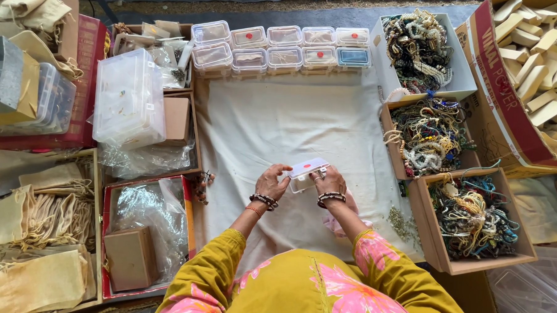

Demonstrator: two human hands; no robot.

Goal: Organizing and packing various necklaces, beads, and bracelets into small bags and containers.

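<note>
2 hands on 1 small clear plastic box (pixel 307 173) above the white cloth's (pixel 261 125) near edge.
Light, stiff, slippery; left hand (pixel 271 182) and right hand (pixel 328 182) clamped on opposite ends, lid (pixel 308 167) half lifted.

I sit on the floor (pixel 284 5), over a white cloth (pixel 292 126). Cardboard boxes (pixel 473 225) line my right; trays (pixel 143 232) and cloth pouches (pixel 35 222) line my left. Lighting is even.

small lidded box (pixel 307 174): clear glossy plastic | floor cloth (pixel 292 126): matt cream fabric, creased | bead trays (pixel 439 251): plain brown cardboard | drawstring pouches (pixel 39 216): coarse tan cloth
</note>
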